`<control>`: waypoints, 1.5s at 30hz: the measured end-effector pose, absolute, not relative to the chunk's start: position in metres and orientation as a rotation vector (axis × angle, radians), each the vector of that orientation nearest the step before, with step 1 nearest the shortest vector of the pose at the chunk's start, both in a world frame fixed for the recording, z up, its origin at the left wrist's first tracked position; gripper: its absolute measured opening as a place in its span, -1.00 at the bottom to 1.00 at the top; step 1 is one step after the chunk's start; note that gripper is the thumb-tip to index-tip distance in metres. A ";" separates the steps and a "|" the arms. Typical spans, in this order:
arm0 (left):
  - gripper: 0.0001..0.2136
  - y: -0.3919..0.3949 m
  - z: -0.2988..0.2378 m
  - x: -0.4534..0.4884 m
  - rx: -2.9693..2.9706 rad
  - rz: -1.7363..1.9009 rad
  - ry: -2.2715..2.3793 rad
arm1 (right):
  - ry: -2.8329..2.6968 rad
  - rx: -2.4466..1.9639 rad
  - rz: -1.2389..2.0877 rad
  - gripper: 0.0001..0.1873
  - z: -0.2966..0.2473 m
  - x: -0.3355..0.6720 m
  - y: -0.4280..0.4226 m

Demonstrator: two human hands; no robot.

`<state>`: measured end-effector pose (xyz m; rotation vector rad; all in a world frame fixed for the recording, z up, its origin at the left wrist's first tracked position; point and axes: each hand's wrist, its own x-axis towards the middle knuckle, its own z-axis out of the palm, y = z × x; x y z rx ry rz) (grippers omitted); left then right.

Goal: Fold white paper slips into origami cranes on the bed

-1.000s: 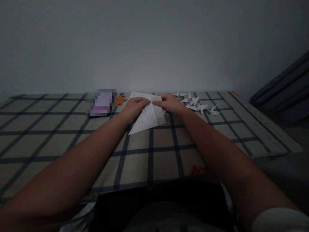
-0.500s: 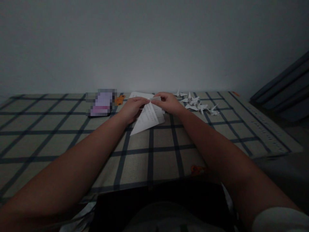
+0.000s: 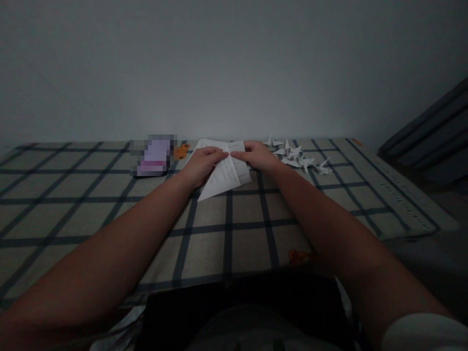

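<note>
Between my two hands is a folded sheet of white paper (image 3: 228, 178) with lines of writing or print on it. One pointed corner of it aims down and to the left, towards me. My left hand (image 3: 201, 165) grips the paper's left side, thumb near the middle crease. From the other side, my right hand (image 3: 259, 155) holds it, its thumb almost meeting the left one. Fingers beneath the paper are hidden. To the right of my right hand lie several white folded paper cranes (image 3: 292, 155).
A phone (image 3: 154, 156), partly blurred out, rests on the left of the checked tablecloth (image 3: 234, 243). Beside it is an orange shape (image 3: 181, 151). Another orange shape (image 3: 300, 256) lies near the front edge. A plain wall (image 3: 234, 73) rises behind the table.
The paper lies flatter and more opened out on the right, where a folded flap stood before. My right hand has shifted slightly right; my left hand has barely moved.
</note>
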<state>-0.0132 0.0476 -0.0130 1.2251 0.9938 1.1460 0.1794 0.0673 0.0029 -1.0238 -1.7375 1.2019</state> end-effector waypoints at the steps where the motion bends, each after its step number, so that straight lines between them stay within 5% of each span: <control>1: -0.80 0.047 -0.013 -0.013 1.227 1.154 0.999 | -1.753 -1.026 1.185 -0.77 0.002 0.179 0.068; 10: -0.84 0.047 -0.011 -0.013 1.162 1.154 0.961 | -1.931 -0.972 0.761 -0.67 -0.002 0.179 0.073; 32: -0.81 0.044 -0.009 -0.011 1.262 1.120 1.098 | -1.778 -1.050 1.184 -0.68 0.002 0.182 0.066; 41: -0.87 0.041 -0.004 -0.010 1.164 1.142 0.971 | -2.030 -0.946 0.462 -0.66 0.003 0.178 0.069; 45: -0.84 0.043 -0.006 -0.010 1.157 1.140 0.940 | -1.975 -0.922 0.557 -0.68 0.000 0.176 0.070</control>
